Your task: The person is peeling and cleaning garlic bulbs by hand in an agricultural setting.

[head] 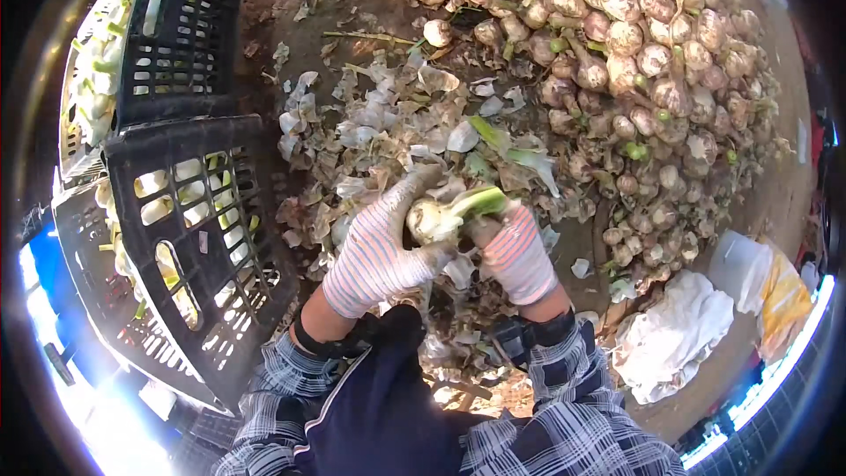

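Note:
In the head view, my left hand [390, 248], in a striped knit work glove, is closed around a pale garlic bulb [433, 221]. The bulb's green stem [482, 201] points to the right. My right hand [514, 244], gloved the same way, has its fingers at the stem's end and looks pinched on it; the fingertips are partly blurred. Beneath both hands spreads a heap of loose garlic skins [380, 122]. Just beyond the right hand, a peeled-off leaf sheath [522, 149], green and white, lies on the skins.
A large pile of unpeeled garlic bulbs [634, 46] fills the far right. Two black plastic crates [198, 231] of cleaned garlic stand at the left, one behind the other. A crumpled white plastic bag [674, 334] and a yellow-and-white bag [783, 307] lie at the near right.

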Motion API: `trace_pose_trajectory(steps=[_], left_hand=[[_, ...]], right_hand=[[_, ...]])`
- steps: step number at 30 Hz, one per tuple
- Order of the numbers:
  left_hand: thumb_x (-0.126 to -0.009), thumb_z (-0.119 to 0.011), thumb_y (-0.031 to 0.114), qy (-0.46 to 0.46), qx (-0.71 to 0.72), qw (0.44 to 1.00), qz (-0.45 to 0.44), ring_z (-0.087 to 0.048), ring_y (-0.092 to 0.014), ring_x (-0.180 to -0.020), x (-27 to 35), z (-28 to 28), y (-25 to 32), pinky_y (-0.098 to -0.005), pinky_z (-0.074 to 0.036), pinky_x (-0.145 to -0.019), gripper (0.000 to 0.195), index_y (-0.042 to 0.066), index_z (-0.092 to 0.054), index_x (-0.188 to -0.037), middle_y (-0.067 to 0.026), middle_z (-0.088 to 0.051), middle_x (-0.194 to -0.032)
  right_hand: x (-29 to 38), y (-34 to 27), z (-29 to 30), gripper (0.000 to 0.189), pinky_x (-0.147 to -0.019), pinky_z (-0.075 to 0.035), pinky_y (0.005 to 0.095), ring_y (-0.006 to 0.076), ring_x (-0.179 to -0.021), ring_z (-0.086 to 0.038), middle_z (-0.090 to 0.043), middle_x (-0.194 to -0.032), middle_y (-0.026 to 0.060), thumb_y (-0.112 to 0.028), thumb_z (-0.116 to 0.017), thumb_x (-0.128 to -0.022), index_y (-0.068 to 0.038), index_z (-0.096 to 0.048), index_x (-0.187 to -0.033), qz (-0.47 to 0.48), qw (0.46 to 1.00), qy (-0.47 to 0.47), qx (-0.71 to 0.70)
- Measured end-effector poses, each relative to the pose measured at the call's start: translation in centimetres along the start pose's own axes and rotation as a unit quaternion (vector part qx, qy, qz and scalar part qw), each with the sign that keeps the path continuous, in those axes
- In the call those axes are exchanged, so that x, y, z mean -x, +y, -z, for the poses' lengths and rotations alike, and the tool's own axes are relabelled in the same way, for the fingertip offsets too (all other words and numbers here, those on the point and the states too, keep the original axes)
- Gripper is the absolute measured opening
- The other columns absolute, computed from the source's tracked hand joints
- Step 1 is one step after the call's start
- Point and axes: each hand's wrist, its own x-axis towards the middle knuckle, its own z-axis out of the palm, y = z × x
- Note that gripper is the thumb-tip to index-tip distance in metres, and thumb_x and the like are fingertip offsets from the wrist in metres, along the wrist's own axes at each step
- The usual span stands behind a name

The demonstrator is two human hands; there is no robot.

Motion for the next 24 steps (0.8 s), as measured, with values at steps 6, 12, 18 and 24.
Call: trace_pose_trajectory(steps=[6,12,18,24], left_hand=[[-0.071,-0.077,0.019,-0.008,-0.107,0.987,-0.118,-0.058,-0.029,-0.125,-0.6,-0.4,-1.8,-0.0381,-0.045,-0.107,0.087,-0.007,-0.042,-0.146,-0.0206,-0.059,-0.133],[-0.066,-0.081,0.056,-0.118,0.274,0.952,0.059,-0.057,-0.025,-0.124,-1.1,0.3,-2.2,-0.0340,-0.044,-0.106,0.116,-0.010,-0.034,-0.150,-0.0186,-0.053,-0.140],[-0.066,-0.091,0.038,0.014,0.169,0.984,0.046,-0.062,-0.019,-0.114,-1.0,-0.4,-1.5,-0.0313,-0.051,-0.096,0.100,-0.006,-0.046,-0.144,-0.0146,-0.063,-0.126],[-0.058,-0.098,0.039,-0.086,0.279,0.953,0.080,-0.062,-0.016,-0.111,-0.1,-0.1,-1.5,-0.0329,-0.051,-0.098,0.104,-0.003,-0.051,-0.141,-0.0103,-0.066,-0.122]], right_hand=[[0.1,-0.1,0.7,0.035,-0.091,-0.052,0.0283,0.0138,-0.101,-0.066,-0.072,-0.111,0.0071,-0.011,-0.068,-0.090,0.000,-0.065,-0.123,-0.151,0.919,-0.016,-0.364],[0.4,-1.0,0.2,0.027,-0.092,-0.052,0.0301,0.0180,-0.105,-0.066,-0.069,-0.117,0.0107,-0.006,-0.073,-0.087,-0.003,-0.071,-0.114,-0.185,0.913,0.019,-0.363],[0.4,-1.6,-0.7,0.023,-0.097,-0.050,0.0333,0.0265,-0.113,-0.062,-0.064,-0.121,0.0147,0.001,-0.067,-0.086,-0.002,-0.069,-0.109,-0.082,0.926,0.135,-0.343],[0.5,1.3,-2.2,0.023,-0.083,-0.053,0.0324,0.0263,-0.090,-0.068,-0.070,-0.095,0.0132,0.006,-0.060,-0.087,0.001,-0.063,-0.110,-0.180,0.943,0.181,-0.215]])
